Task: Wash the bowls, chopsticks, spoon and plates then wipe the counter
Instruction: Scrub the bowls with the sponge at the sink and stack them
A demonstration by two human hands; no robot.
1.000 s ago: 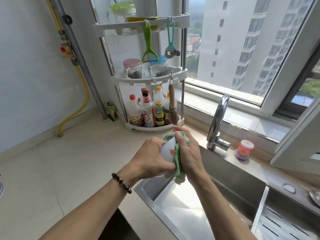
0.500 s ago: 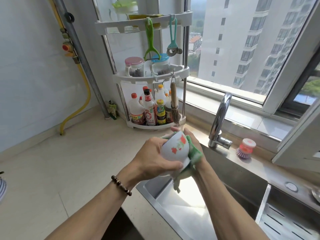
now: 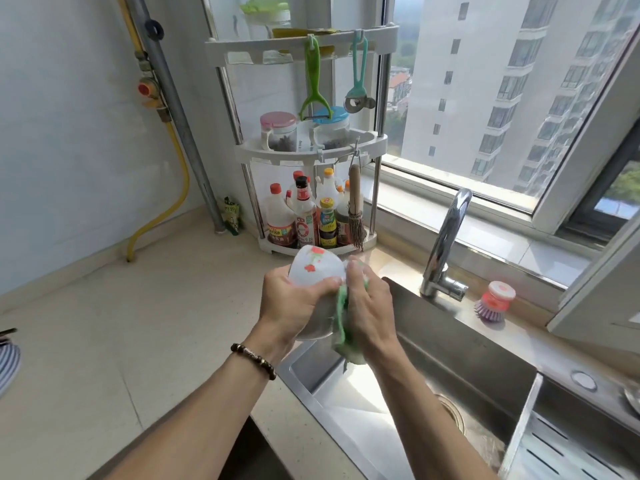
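A white bowl [image 3: 317, 268] with red flowers is held above the left end of the steel sink [image 3: 460, 368], its outside turned up and toward the rack. My left hand [image 3: 292, 303] grips it from the left, thumb across its side. My right hand [image 3: 369, 306] holds a green cloth [image 3: 343, 313] against the bowl's right side; the cloth hangs down below both hands. The inside of the bowl is hidden.
A chrome tap [image 3: 445, 247] stands behind the sink, a red and purple dish brush [image 3: 495, 301] to its right. A white corner rack [image 3: 311, 147] with bottles, jars and hanging peelers stands on the beige counter [image 3: 104, 341]. A striped dish edge [image 3: 8, 362] shows at far left.
The bowl has turned in my left hand, its flowered outside now up and tipped away. My right hand with the cloth moved from the bowl's top round to its right side.
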